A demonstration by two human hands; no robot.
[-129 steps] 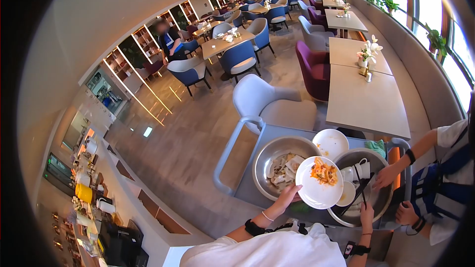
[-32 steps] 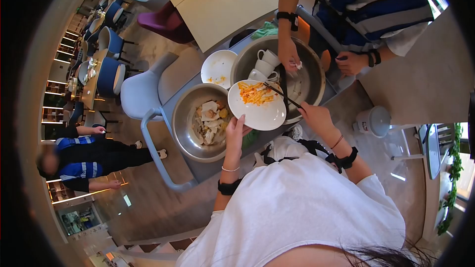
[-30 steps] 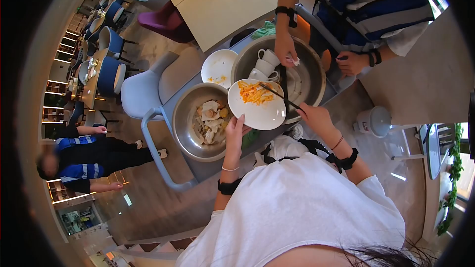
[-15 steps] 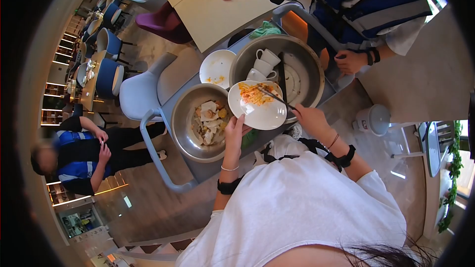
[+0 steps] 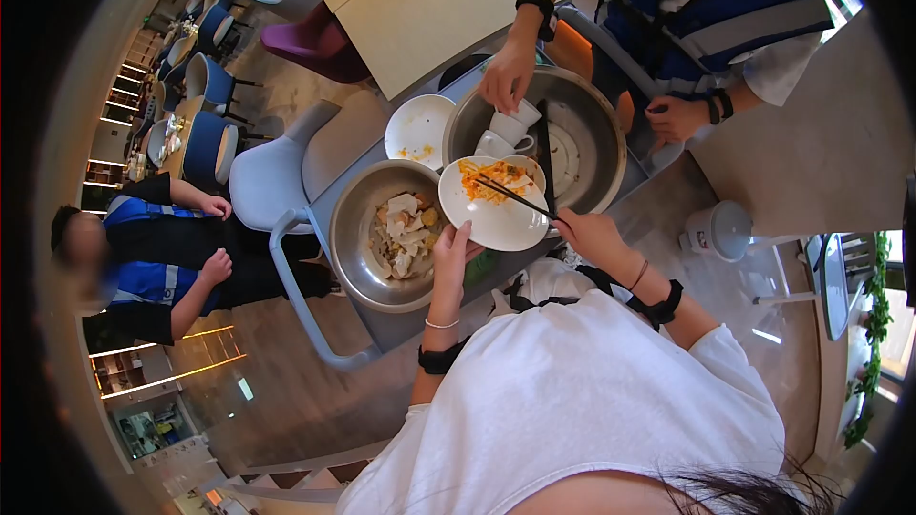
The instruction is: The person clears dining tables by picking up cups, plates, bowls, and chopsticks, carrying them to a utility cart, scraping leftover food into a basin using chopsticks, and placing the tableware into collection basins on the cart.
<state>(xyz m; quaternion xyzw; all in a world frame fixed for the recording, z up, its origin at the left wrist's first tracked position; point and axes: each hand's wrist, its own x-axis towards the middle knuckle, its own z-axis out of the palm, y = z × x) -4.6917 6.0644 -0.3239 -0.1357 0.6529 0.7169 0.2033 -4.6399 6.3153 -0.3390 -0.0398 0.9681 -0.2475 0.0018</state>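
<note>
My left hand (image 5: 452, 253) grips the near left rim of a white plate (image 5: 501, 231), its thumb on top. Orange food leftovers (image 5: 475, 180) lie on the far side of that plate. In my right hand (image 5: 596, 236) is a pair of dark chopsticks (image 5: 520, 197), their tips among the leftovers. The plate overlaps the near edge of a large steel basin (image 5: 609, 164) holding white cups (image 5: 493, 144). To its left, a smaller steel bowl (image 5: 347, 262) contains food scraps and crumpled tissues (image 5: 407, 229).
Another white plate (image 5: 412, 126) with food bits sits behind the bowl on a grey-blue cart (image 5: 358, 324). A co-worker's hand (image 5: 509, 76) reaches over the cups. Another person (image 5: 162, 257) stands at left. A chair (image 5: 267, 172) and a table (image 5: 420, 29) are beyond.
The co-worker's hand, which held something white above the table, has come down over the cups. My chopsticks have shifted slightly on the plate. The person at left has moved.
</note>
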